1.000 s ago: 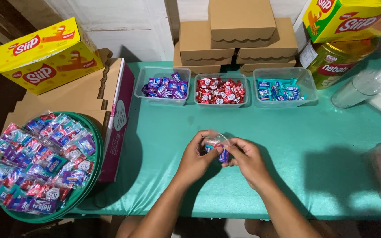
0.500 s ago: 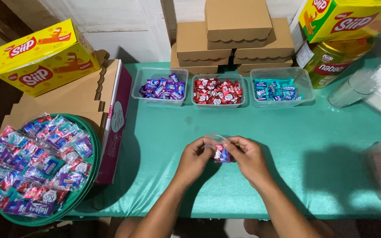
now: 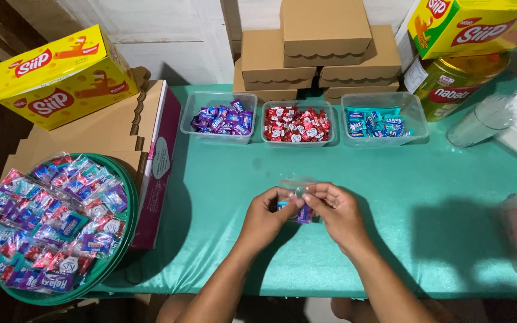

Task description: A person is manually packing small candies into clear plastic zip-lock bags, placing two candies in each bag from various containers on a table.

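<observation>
Both forearms reached in, wrists bent inward. Left hand and right hand pinched a small clear candy bag, apparently at its mouth, just before the red-candy tray.

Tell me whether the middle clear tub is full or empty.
Nearly full: the middle clear tub holds red-wrapped candies heaped close to its rim.

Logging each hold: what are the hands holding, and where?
Both hands, left and right, pinch a small clear candy bag at its sides.
</observation>
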